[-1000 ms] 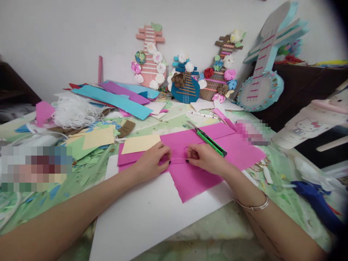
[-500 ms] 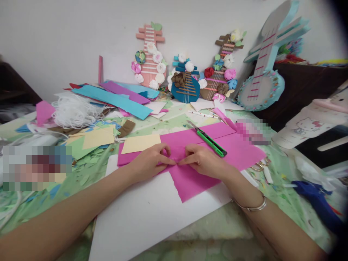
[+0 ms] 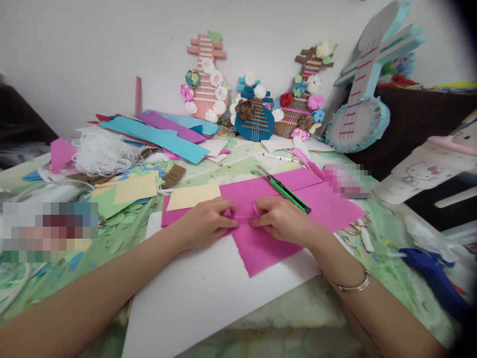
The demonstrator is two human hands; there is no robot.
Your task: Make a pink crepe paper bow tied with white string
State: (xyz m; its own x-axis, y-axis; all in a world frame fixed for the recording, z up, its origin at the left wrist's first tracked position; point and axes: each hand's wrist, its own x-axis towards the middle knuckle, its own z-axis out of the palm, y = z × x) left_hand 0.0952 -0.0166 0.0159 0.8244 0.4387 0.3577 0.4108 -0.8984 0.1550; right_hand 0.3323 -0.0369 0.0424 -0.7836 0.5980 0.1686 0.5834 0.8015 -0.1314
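A large pink paper sheet lies across a white board at the table's middle. My left hand and my right hand sit side by side on it, fingertips close together. Both pinch a narrow folded strip of the pink paper between them. A green utility knife rests on the pink sheet just beyond my right hand. A silver bracelet circles my right wrist.
A cream paper piece lies left of the pink sheet. Blue and purple paper strips and white string pile at back left. Paper guitar models lean on the wall. Scissors and a blue tool lie at right.
My fingers have shifted along the folded pink strip: apart at first, then fingertips meeting, now pinching it slightly apart again. The sheet and knife stayed put.
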